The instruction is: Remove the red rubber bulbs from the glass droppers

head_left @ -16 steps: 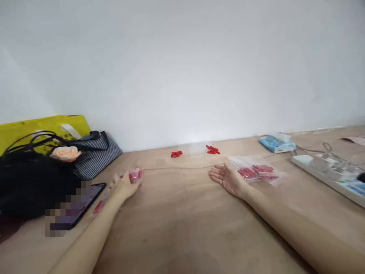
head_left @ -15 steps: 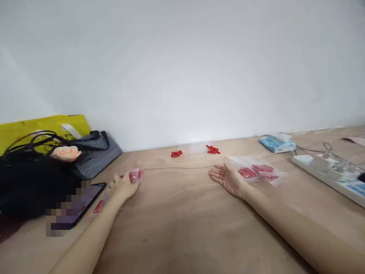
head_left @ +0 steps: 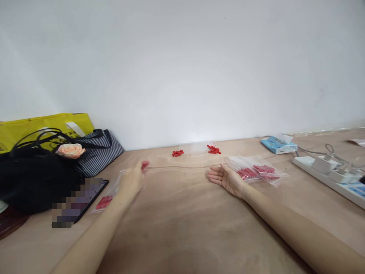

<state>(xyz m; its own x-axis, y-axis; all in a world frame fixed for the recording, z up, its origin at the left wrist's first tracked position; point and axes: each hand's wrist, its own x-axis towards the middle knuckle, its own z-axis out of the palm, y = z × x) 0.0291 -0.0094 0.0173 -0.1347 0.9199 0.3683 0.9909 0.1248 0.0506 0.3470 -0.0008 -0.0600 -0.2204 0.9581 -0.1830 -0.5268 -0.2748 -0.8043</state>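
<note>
My left hand [head_left: 131, 183], blurred, is closed on a clear zip bag with red pieces [head_left: 145, 165]; most of that bag is hidden behind the fingers. Beneath and left of this hand lies another clear bag with red pieces [head_left: 103, 202]. My right hand [head_left: 227, 180] rests on its edge on the table, fingers stretched out, palm facing left, holding nothing. Against its back sit overlapping zip bags of red pieces [head_left: 246, 174]. Farther off, two small piles of loose red pieces, one left [head_left: 178, 153] and one right [head_left: 213, 149], flank flat clear bags [head_left: 199, 148].
On the left are a phone [head_left: 92, 198], a black bag [head_left: 31, 182] with a peach flower [head_left: 70, 150], a striped bag [head_left: 99, 158] and a yellow bag [head_left: 57, 123]. A blue tissue pack [head_left: 278, 145] and a power strip [head_left: 310, 169] with chargers lie right. A wall closes the back.
My left hand has moved slightly right and away from me, and the red pieces in its bag with it. My right hand stays nearly still, open. The view has shifted slightly.
</note>
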